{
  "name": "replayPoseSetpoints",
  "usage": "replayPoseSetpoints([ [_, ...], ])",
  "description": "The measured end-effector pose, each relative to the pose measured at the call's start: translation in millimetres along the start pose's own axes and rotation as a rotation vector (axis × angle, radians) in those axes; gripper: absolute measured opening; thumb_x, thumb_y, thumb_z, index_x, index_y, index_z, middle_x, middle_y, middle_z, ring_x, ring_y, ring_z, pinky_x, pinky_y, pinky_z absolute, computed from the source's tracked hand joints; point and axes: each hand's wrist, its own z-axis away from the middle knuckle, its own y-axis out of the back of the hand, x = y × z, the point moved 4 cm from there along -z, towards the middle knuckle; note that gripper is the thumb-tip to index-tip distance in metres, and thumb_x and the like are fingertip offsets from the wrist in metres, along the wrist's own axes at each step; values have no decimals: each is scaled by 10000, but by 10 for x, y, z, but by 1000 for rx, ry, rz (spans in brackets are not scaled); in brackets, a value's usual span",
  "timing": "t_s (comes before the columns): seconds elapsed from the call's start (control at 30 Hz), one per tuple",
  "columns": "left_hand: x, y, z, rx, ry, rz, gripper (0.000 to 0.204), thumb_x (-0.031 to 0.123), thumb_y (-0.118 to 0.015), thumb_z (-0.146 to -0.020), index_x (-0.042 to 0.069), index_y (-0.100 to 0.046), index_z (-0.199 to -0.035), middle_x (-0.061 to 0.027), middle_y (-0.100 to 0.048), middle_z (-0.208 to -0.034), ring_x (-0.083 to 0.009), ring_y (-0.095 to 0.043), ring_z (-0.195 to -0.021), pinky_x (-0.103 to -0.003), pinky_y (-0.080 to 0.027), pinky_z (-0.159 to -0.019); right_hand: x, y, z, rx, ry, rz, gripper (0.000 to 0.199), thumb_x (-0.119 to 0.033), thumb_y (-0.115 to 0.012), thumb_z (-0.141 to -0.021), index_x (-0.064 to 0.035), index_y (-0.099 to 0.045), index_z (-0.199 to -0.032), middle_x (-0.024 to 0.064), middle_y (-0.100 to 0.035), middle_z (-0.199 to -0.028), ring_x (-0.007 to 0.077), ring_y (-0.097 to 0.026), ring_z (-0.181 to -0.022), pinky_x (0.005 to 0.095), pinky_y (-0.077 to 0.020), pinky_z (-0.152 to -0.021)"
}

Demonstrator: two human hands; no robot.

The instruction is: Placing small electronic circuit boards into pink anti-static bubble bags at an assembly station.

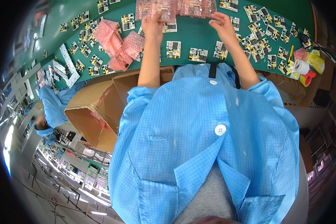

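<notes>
My left hand (152,27) grips the near edge of a pink bubble-wrap bag (163,10) at the top of the view, and a circuit board shows faintly through the plastic. To its right lies another pink bubble-wrap bag (196,7), also with a board visible inside. Beside that bag's near right corner is my right hand (222,27), its thumb and fingers apart and nothing between them. Loose circuit boards with yellow and black parts lie below the hands, among them one board (173,49) and another board (198,55).
Many more boards cover the green table (192,35) at both sides. Crumpled pink bubble wrap (112,37) lies at the left. Tape rolls (316,62) and a yellow pen (290,54) sit far right. An open cardboard box (89,97) stands below the table edge; a co-worker (54,102) is at far left.
</notes>
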Motion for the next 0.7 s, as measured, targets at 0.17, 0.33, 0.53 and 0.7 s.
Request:
replayPoseSetpoints([
  [0.17, -6, 255, -390, 98, -42, -362, 476, 37, -756, -737, 7, -424, -1077, -110, -569, -967, -218, -593, -870, -335, -510, -707, 215, 63, -431, 106, 30, 254, 571, -169, -721, -828, -5, -441, -1298, 158, -486, -1362, 248, -504, -1243, 329, -426, -1005],
  [0.33, 169, 216, -431, 103, -459, -1085, 556, 254, -826, -696, -58, -526, -1046, -138, -600, -959, -252, -603, -864, -334, -496, -783, -116, -208, -472, -3, 342, -199, 787, -352, -785, -708, 80, -431, -1263, 256, -552, -1172, 354, -568, -1063, 402, -467, -924],
  [0.53, 210, -6, -421, 32, -735, -1479, 545, 357, -773, -719, -55, -577, -1016, -224, -594, -977, -359, -567, -927, -434, -441, -860, -202, -291, -574, 311, -13, 776, 666, -233, -757, -749, 63, -433, -1250, 224, -540, -1155, 300, -533, -1097, 383, -453, -938],
  [0.7, 712, 276, -419, 174, -870, -1453, 454, 304, -689, -742, -18, -562, -1036, -241, -544, -1055, -393, -454, -1044, -487, -336, -944, -36, 320, -994, 303, 130, 93, 378, -92, -675, -802, -10, -521, -1137, 80, -612, -973, 141, -588, -846, 275, -502, -740],
])
